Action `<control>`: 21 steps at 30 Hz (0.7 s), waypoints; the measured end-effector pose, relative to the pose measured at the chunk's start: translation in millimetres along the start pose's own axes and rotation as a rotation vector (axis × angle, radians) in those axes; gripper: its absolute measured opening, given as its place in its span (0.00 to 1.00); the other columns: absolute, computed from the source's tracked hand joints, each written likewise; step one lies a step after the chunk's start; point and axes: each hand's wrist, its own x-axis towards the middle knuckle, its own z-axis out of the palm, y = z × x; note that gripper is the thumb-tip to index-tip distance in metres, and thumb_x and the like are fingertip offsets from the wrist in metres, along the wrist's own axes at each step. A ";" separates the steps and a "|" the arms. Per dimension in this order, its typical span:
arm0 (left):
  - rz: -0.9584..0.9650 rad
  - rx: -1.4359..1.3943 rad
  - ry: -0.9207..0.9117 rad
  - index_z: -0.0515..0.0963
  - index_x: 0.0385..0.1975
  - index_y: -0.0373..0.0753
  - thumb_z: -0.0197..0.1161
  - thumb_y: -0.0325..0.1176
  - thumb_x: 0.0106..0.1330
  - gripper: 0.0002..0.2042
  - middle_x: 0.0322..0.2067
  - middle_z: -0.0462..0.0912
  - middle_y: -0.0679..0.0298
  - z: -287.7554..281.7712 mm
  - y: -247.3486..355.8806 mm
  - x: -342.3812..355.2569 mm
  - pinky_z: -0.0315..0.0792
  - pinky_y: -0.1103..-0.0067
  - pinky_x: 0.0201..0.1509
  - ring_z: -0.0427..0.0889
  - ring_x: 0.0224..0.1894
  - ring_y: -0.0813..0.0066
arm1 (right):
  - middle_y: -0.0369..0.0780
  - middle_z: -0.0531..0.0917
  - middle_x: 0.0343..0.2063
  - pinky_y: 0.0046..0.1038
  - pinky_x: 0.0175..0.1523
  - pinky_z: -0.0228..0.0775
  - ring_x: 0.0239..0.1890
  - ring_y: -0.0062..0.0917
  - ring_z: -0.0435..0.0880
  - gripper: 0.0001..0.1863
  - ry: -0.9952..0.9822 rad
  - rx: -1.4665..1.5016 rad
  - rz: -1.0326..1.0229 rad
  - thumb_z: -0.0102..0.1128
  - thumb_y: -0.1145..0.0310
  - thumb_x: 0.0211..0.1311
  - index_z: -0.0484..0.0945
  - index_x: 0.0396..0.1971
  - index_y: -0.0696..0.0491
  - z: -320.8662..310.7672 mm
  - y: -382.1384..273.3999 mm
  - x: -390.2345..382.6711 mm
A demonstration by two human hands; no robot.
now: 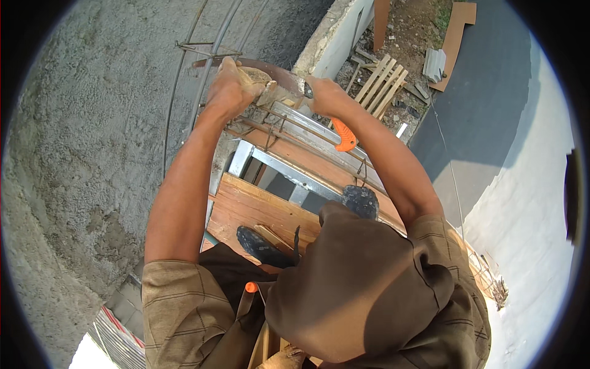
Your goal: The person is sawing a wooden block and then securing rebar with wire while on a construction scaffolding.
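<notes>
My right hand [326, 97] is closed round the handle of a curved hand saw [279, 74]. The orange lower end of that handle shows beneath my wrist. From the fist, the brown blade runs leftward, its tip passing beyond my left hand [228, 92]. That left hand is closed on a short, pale, rough piece of wood [257, 79], close against the blade. Where the teeth meet the wood is too small to make out. Both arms reach forward over a tied steel bar frame [284, 117].
Upright steel bars [216, 43] stand by the rough grey wall at left. A metal ladder-like frame [286, 175] and a wooden board [246, 206] lie beneath me, near my dark shoes [361, 202]. Far below right are a slatted wooden pallet [382, 85] and dark pavement [485, 92].
</notes>
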 end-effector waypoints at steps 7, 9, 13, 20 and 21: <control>-0.021 0.046 0.051 0.69 0.57 0.28 0.81 0.41 0.56 0.36 0.50 0.84 0.41 4.2 -3.8 2.8 0.77 0.63 0.61 0.85 0.55 0.46 | 0.48 0.86 0.53 0.44 0.58 0.79 0.57 0.47 0.84 0.27 0.061 -0.252 -0.152 0.66 0.75 0.55 0.79 0.59 0.54 -49.0 -29.6 18.6; -0.018 0.001 0.059 0.69 0.57 0.28 0.81 0.42 0.56 0.36 0.49 0.85 0.42 2.6 -2.1 2.3 0.77 0.63 0.60 0.85 0.54 0.46 | 0.52 0.86 0.53 0.44 0.60 0.78 0.58 0.49 0.84 0.30 0.009 -0.180 -0.046 0.70 0.73 0.56 0.76 0.62 0.56 -44.1 -37.6 9.0; 0.012 -0.007 0.040 0.68 0.58 0.28 0.81 0.41 0.56 0.37 0.52 0.83 0.41 0.4 -0.5 -0.5 0.76 0.63 0.61 0.85 0.55 0.46 | 0.58 0.84 0.52 0.45 0.62 0.76 0.58 0.53 0.83 0.33 0.032 -0.021 0.016 0.69 0.72 0.58 0.71 0.66 0.59 -9.9 -27.0 -5.2; -0.038 0.009 0.027 0.68 0.59 0.28 0.81 0.40 0.56 0.37 0.54 0.82 0.40 4.1 -4.0 0.5 0.76 0.64 0.62 0.84 0.57 0.48 | 0.58 0.85 0.52 0.42 0.63 0.74 0.58 0.51 0.83 0.30 -0.068 -0.107 0.046 0.66 0.74 0.57 0.76 0.63 0.58 -42.3 -48.4 3.5; -0.016 -0.010 0.022 0.68 0.59 0.29 0.81 0.40 0.57 0.37 0.53 0.82 0.40 4.5 -3.5 -0.8 0.76 0.64 0.62 0.84 0.56 0.48 | 0.57 0.85 0.51 0.42 0.62 0.75 0.56 0.51 0.84 0.29 -0.009 -0.049 0.052 0.66 0.74 0.57 0.77 0.62 0.58 -39.8 -54.2 -19.2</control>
